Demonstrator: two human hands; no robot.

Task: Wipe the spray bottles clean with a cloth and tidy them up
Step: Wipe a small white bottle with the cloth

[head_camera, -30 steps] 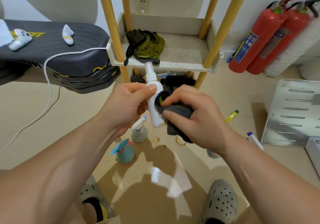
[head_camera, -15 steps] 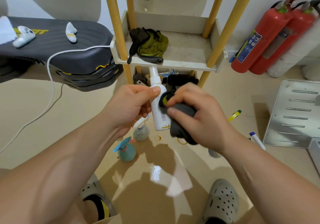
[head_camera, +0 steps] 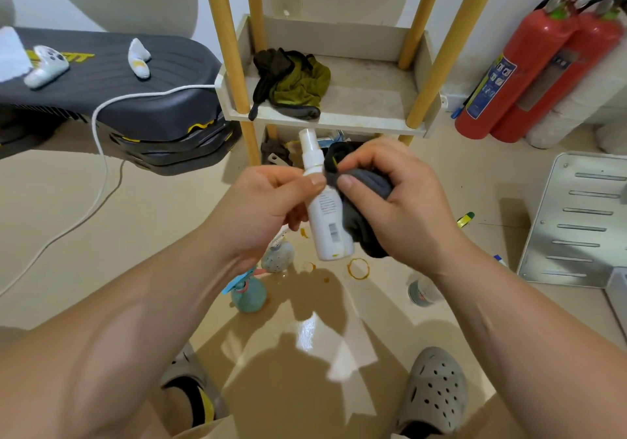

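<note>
Two hands: left hand and right hand meet at frame centre, above the floor.
Left grip: pinching the white spray bottle near its shoulder, thumb across the front.
Bottle position: held off the floor, slightly tilted, nozzle toward 12 o'clock, base toward 5 o'clock, barcode label facing the camera.
Right grip: curled round the dark grey cloth, holding it against the bottle's 3 o'clock side.
Floor items: teal spray bottle and speckled spray bottle stand near each other at 7 o'clock of the held bottle.
Shelf: at 12 o'clock, with an olive-and-black cloth lying on it.
Fire extinguishers: two, red, at 2 o'clock.
</note>
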